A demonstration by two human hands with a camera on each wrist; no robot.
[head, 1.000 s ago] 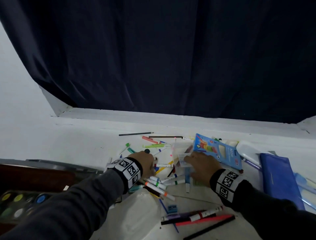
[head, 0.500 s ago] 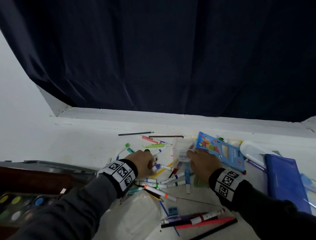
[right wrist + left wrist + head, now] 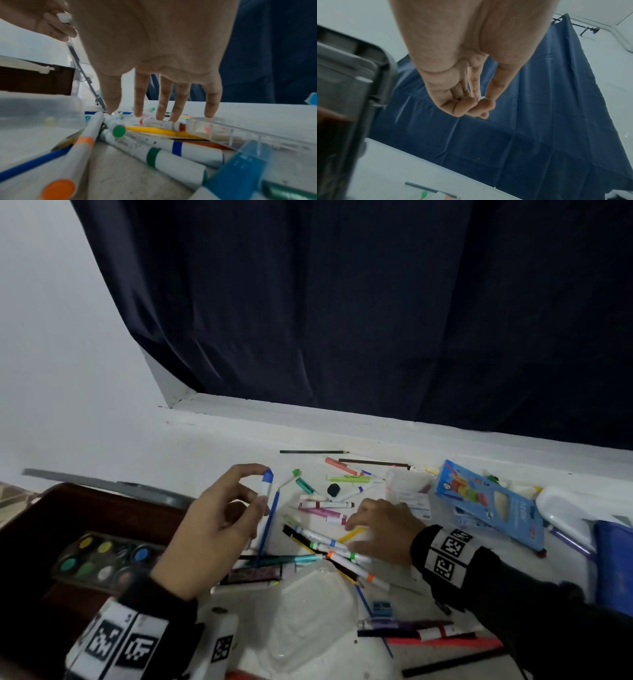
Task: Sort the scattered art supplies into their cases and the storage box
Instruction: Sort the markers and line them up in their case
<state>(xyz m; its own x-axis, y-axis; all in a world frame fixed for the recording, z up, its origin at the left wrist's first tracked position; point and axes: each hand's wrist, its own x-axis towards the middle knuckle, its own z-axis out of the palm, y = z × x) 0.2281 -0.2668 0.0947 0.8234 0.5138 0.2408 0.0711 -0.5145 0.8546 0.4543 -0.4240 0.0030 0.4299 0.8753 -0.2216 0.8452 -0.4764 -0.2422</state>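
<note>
The dark brown storage box [image 3: 102, 508] at the left edge of the white tabletop [image 3: 205, 446] holds a round-welled watercolour palette [image 3: 106, 556], and that is the only supply plainly put away, so by my judgement the sorting is barely begun. To the right lie a dark blue zip pencil case [image 3: 613, 563] and a light blue cardboard crayon box [image 3: 493, 505]; whether either holds anything cannot be told. A clear plastic marker case [image 3: 409, 491] sits just beyond the right hand [image 3: 380, 529], and it looks nearly empty. Between them the scatter of white-barrelled felt markers and pencils [image 3: 329, 542] is unsorted, well over 10 pieces. The right hand rests there with straight, spread fingers [image 3: 163, 102] touching the markers, gripping nothing. The left hand [image 3: 212, 529] is raised above the table, thumb and fingertips pinching 1 white marker with a blue cap [image 3: 265, 484] upright, not yet cased.
</note>
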